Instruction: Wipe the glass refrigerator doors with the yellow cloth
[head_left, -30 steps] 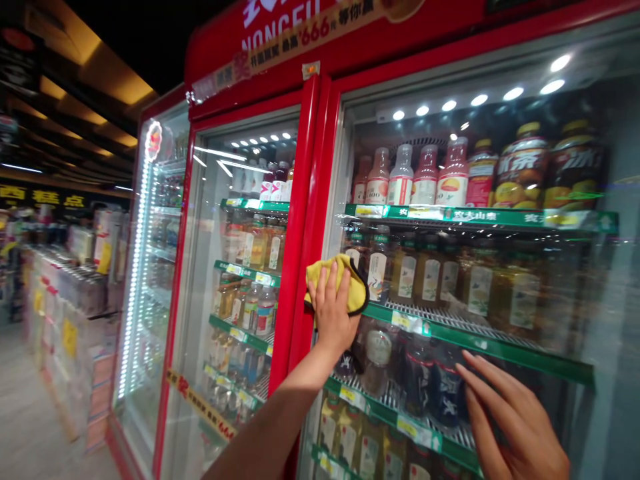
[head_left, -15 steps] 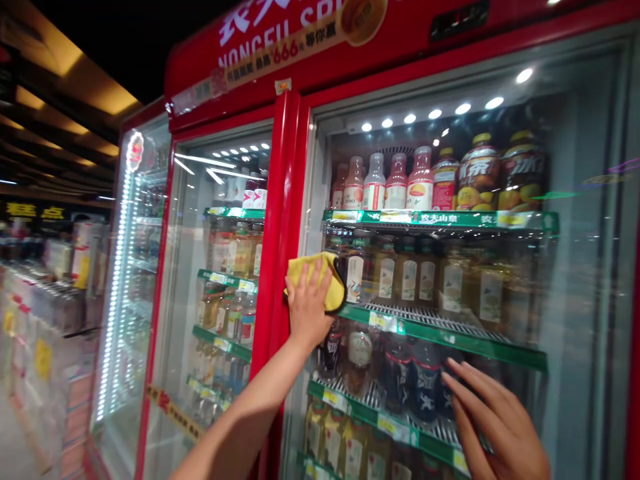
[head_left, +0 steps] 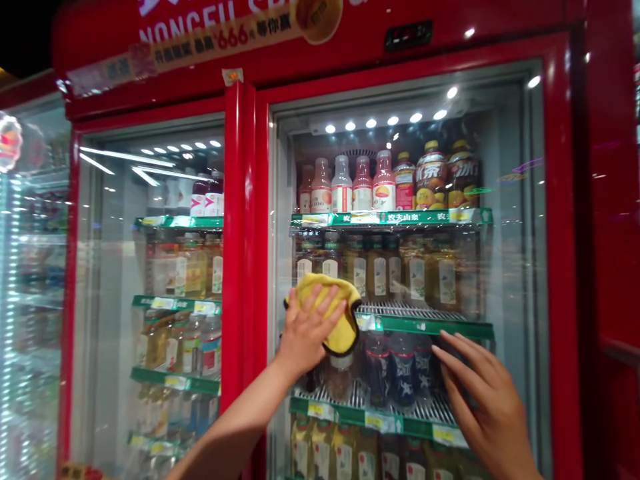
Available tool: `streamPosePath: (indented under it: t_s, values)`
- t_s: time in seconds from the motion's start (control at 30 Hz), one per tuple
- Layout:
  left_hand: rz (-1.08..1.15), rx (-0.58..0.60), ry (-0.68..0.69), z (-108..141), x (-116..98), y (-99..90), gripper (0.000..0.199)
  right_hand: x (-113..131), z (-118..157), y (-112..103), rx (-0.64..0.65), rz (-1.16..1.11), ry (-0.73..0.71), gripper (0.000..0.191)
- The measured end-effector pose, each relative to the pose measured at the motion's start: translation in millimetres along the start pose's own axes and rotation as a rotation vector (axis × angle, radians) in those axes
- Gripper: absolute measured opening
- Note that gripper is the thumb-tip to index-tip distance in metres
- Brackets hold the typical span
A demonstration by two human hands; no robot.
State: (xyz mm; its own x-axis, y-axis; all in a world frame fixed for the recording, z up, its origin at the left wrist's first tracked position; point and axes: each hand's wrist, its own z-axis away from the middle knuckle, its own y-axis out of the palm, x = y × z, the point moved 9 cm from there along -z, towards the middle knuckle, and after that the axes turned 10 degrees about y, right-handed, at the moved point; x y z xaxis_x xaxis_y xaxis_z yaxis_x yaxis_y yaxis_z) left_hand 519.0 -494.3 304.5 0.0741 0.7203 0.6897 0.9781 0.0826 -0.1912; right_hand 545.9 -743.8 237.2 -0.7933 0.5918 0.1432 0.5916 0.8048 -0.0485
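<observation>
- On my feed, the red double-door drinks cooler [head_left: 350, 60] filled the head view, having swung from a slant to nearly square-on over the last second.
- A red door post [head_left: 235, 200] stood between the left door [head_left: 110, 280] and the glass of the right door [head_left: 515, 267].
- Behind that glass, a green shelf strip [head_left: 390, 217] ran beneath a row of juice bottles [head_left: 363, 190], while dark-labelled bottles [head_left: 403, 370] stood on a wire shelf lower down.
- The left hand [head_left: 307, 337] lay against the right door's glass, just beside the post, with its arm reaching in from the lower left.
- The dark-edged yellow cloth [head_left: 343, 333] sat under that palm, pressed to the glass; it had slid lower, from above the nearby shelf edge to level with it.
- The left fingers [head_left: 325, 307] were spread over the cloth, holding it flat rather than pinching it.
- The right hand [head_left: 485, 400] held nothing and hung well right of the cloth, its fingers [head_left: 455, 353] fanned wide; I could not tell whether they touched the glass.
</observation>
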Motion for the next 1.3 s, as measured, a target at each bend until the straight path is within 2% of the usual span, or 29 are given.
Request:
streamPosePath:
  t_s: [0.07, 0.1, 0.13, 0.2, 0.27, 0.37, 0.4, 0.43, 0.5, 0.57, 0.6, 0.67, 0.7, 0.77, 0.83, 0.9, 0.93, 1.0, 1.1, 1.17, 1.23, 1.3]
  values:
    - [-0.022, -0.061, -0.208, -14, 37, -6.5, 0.076, 1, -3, -2, -0.021, 0.019, 0.011, 0.027]
    - [-0.021, -0.085, -0.283, -25, 46, -7.3, 0.078, 3, -4, -3, -0.036, 0.025, 0.019, 0.027]
    - [-0.013, -0.1, -0.329, -37, 49, -6.3, 0.081, 4, -5, -4, -0.048, 0.032, 0.029, 0.027]
    - [0.023, -0.097, -0.337, -53, 34, -0.2, 0.088, 7, -4, -3, -0.049, 0.048, 0.044, 0.028]
    - [0.079, -0.05, -0.234, -53, 5, 8.7, 0.093, 8, 0, -1, -0.022, 0.073, 0.048, 0.029]
    - [0.152, 0.048, 0.051, -23, -39, 18.1, 0.089, 7, 7, -2, 0.03, 0.11, 0.049, 0.031]
    - [0.16, 0.063, 0.121, -11, -44, 18.3, 0.086, 5, 8, -5, 0.044, 0.12, 0.047, 0.032]
    - [0.163, 0.065, 0.135, -4, -42, 17.5, 0.084, 2, 8, -8, 0.055, 0.13, 0.042, 0.033]
    - [0.139, 0.037, -0.014, -7, -16, 14.4, 0.082, -4, 4, -15, 0.065, 0.151, 0.029, 0.034]
    - [0.096, -0.048, -0.23, -28, 13, 8.0, 0.084, -11, -3, -21, 0.061, 0.175, 0.023, 0.036]
    - [0.08, -0.091, -0.32, -44, 22, 5.5, 0.084, -16, -7, -22, 0.058, 0.185, 0.024, 0.037]
    - [0.067, -0.14, -0.403, -74, 22, 4.3, 0.084, -25, -14, -23, 0.06, 0.199, 0.032, 0.041]
    - [0.067, -0.141, -0.395, -86, 15, 5.8, 0.086, -29, -17, -22, 0.065, 0.205, 0.035, 0.042]
    - [0.077, -0.103, -0.287, -94, -11, 12.1, 0.09, -35, -20, -20, 0.079, 0.225, 0.032, 0.044]
    - [0.1, -0.04, -0.092, -80, -43, 19.7, 0.093, -39, -19, -18, 0.1, 0.249, 0.011, 0.044]
    - [0.132, 0.015, 0.12, -54, -70, 24.5, 0.092, -42, -18, -17, 0.135, 0.267, -0.023, 0.045]
    - [0.138, 0.026, 0.174, -44, -74, 24.5, 0.092, -44, -17, -17, 0.158, 0.267, -0.041, 0.046]
    - [0.122, 0.019, 0.108, -39, -63, 21.5, 0.092, -49, -16, -18, 0.199, 0.252, -0.074, 0.047]
    - [0.07, -0.05, -0.234, -74, -22, 13.7, 0.091, -57, -18, -26, 0.21, 0.221, -0.1, 0.046]
    - [0.061, -0.111, -0.409, -110, -10, 10.6, 0.089, -63, -19, -33, 0.205, 0.209, -0.107, 0.044]
    - [0.069, -0.1, -0.413, -141, -24, 15.7, 0.091, -68, -19, -39, 0.211, 0.205, -0.122, 0.042]
    - [0.081, -0.039, -0.272, -153, -58, 24.9, 0.091, -74, -15, -45, 0.222, 0.205, -0.141, 0.04]
